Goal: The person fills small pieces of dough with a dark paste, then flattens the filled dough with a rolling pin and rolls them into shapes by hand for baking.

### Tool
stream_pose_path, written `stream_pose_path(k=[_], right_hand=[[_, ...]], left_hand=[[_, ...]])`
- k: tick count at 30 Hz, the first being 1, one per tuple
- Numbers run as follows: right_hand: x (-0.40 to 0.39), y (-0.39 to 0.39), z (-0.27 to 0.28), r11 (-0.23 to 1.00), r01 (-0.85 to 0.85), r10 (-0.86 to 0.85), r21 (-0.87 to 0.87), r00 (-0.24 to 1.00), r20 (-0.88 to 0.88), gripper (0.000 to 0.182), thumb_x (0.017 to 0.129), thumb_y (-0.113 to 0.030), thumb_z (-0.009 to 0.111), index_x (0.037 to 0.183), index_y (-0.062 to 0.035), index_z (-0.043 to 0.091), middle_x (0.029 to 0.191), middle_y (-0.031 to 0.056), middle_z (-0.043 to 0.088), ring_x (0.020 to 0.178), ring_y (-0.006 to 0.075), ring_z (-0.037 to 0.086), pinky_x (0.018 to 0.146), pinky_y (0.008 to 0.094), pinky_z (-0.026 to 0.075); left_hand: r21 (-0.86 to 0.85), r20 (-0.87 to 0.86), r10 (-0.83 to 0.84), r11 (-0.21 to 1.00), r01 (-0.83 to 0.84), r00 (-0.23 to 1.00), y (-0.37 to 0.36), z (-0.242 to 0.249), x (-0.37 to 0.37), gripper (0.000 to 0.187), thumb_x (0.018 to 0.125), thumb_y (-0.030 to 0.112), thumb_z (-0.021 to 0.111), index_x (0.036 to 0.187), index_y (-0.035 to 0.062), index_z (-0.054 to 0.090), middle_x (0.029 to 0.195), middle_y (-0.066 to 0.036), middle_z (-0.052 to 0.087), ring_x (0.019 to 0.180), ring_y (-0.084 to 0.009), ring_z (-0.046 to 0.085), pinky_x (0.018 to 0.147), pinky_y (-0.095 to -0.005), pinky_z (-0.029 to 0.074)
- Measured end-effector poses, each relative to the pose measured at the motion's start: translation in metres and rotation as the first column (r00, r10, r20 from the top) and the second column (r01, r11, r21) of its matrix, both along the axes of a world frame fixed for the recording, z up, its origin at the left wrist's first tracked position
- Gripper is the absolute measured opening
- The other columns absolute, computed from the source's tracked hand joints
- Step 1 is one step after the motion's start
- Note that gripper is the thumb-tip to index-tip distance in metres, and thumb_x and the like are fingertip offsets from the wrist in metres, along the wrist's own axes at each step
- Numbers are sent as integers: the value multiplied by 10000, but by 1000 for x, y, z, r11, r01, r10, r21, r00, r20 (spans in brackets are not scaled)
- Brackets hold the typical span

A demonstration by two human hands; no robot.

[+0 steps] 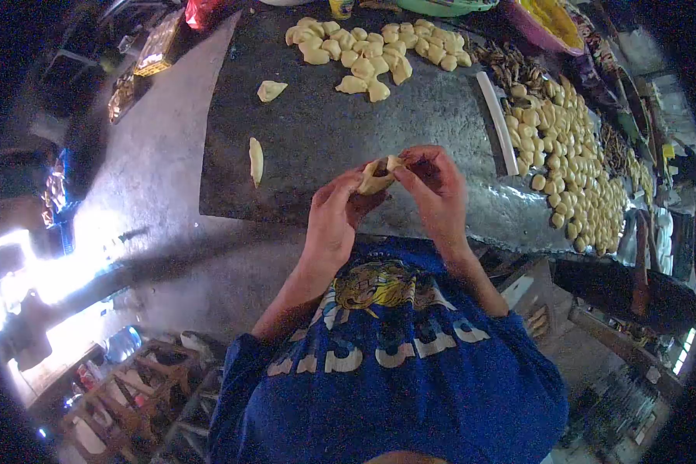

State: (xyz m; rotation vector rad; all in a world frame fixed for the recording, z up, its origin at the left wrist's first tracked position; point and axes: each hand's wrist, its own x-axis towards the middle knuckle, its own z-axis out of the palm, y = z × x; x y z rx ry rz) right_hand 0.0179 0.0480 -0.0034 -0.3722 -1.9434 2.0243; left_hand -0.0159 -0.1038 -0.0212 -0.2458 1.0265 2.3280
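Observation:
My left hand (336,205) and my right hand (438,192) meet over the near edge of the dark work surface. Between their fingertips is a piece of pale yellow dough (375,182), gripped from both sides. It is folded open, with something dark showing in its hollow. To the left lie a long, narrow strip of dough (256,161) and a small flattened lump of dough (271,91). Farther back, a cluster of soft dough pieces (363,54) is spread over the surface.
On the right are many rounded dough balls (580,155), bordered by a white bar (497,124). Dark, thin dried pieces (518,68) lie behind them. A pink bowl (530,27) with yellow contents and a green basin (448,7) stand at the back. A wooden crate (131,394) sits lower left.

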Motion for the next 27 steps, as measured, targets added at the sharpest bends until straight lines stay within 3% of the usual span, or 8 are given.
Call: stream_pose_path(k=[8,10,11,12,14,20,23,27], right_hand=[[-3,5,5,999,-35,33,10,991,130,141,876,-94,695,978,-24,628,898,9,646,840,83,589,767,236,481],[-4,6,5,995,-95,92,34,992,92,169,853,-89,706,995,-30,634,935,39,645,872,126,604,790,270,490],[-3,7,6,991,-126,122,49,990,76,185,842,-86,711,1003,-32,637,953,53,645,887,147,612,802,286,494],[-4,11,9,944,-135,141,301,990,4,203,827,-81,716,1011,-39,641,975,72,639,913,179,613,815,307,495],[-10,19,22,678,-71,238,732,963,-127,245,796,-70,724,1029,-53,649,1019,110,627,966,243,614,840,348,496],[-17,18,34,644,-309,409,700,912,27,262,817,-88,707,1067,-30,651,1088,102,584,1005,205,601,854,306,478],[-19,21,31,703,-488,452,518,868,205,211,847,-128,702,1012,-12,640,1061,75,600,969,164,603,828,285,483],[-16,7,40,869,-462,392,177,861,323,154,879,-143,686,940,-11,637,955,27,627,875,103,592,766,250,481]], left_hand=[[-286,-47,-91,956,74,995,-5,6,-9,290,923,102,600,1147,-80,619,1087,-127,663,961,-175,644,805,-283,513],[-457,-413,-197,889,-16,889,-13,5,-4,299,919,103,593,1151,-85,614,1081,-136,663,948,-188,653,823,-291,520],[-415,-399,-200,910,18,895,-16,6,-4,298,918,105,589,1147,-85,615,1075,-140,664,943,-195,657,835,-297,523],[-372,-384,-204,927,52,901,-19,7,-4,297,917,107,586,1142,-84,617,1069,-144,665,938,-202,661,847,-303,525],[34,34,-187,982,186,982,-19,16,-15,284,917,114,576,1120,-77,628,1048,-152,668,933,-215,668,875,-321,528],[4,11,-145,989,145,989,-20,-6,-16,261,931,136,569,1078,-62,653,1008,-146,681,933,-213,671,880,-320,528],[-160,-140,-314,943,292,939,-22,14,-19,255,931,141,587,1077,-54,662,973,-100,690,902,-171,662,832,-279,517],[-324,-186,-299,918,229,936,-27,6,-20,238,923,153,614,1048,-39,681,930,-53,689,857,-116,636,783,-247,494]])
